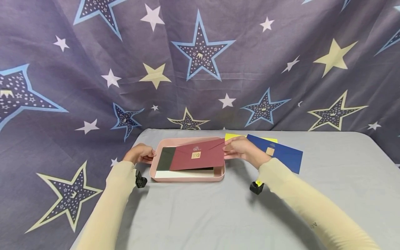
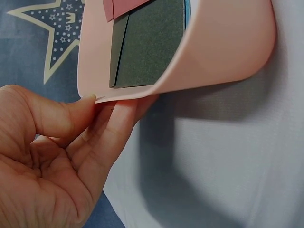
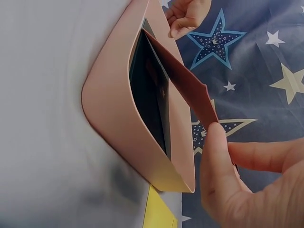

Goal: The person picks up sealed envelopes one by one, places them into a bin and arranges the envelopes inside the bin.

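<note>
A maroon envelope (image 1: 184, 158) with a small tan stamp lies tilted over a pink tray (image 1: 187, 179), its right end raised. My right hand (image 1: 242, 150) pinches that right end between thumb and fingers; the right wrist view shows the envelope (image 3: 183, 78) slanting up out of the tray. Under it in the tray are a dark green envelope (image 1: 166, 158) and a white one (image 1: 181, 173). At the tray's left end my left hand (image 1: 140, 153) grips the rim, thumb on top and fingers beneath, as the left wrist view shows.
Right of the tray a blue envelope (image 1: 285, 156) with a stamp overlaps a yellow envelope (image 1: 232, 135) on the grey-covered table (image 1: 200, 215). A dark curtain with stars (image 1: 250, 69) hangs behind the table's far edge and at its left.
</note>
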`<state>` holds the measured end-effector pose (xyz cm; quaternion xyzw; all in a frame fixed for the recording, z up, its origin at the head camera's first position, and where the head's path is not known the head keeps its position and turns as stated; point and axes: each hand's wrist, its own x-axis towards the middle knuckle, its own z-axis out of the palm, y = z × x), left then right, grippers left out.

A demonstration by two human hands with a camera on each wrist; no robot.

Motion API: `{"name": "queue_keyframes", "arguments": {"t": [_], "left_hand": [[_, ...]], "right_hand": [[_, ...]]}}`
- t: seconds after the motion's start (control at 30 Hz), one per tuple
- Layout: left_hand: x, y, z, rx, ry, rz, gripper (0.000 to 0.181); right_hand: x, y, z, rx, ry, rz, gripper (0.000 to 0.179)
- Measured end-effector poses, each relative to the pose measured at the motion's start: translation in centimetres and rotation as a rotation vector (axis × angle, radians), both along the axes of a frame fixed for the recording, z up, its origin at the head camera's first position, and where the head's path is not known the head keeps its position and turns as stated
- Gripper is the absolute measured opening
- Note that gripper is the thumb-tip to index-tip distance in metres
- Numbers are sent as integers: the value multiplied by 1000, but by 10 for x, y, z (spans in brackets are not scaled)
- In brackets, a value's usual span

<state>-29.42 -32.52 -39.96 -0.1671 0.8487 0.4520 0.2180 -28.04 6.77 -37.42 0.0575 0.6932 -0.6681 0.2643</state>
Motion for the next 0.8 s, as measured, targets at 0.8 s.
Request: {"name": "queue_keyframes", "arguments": {"t": [0.8], "left_hand": [[-2,-1,-2,15,-1,-8,14]], "right_hand": [[-2,-18,-2,61,37,-33,22]]}}
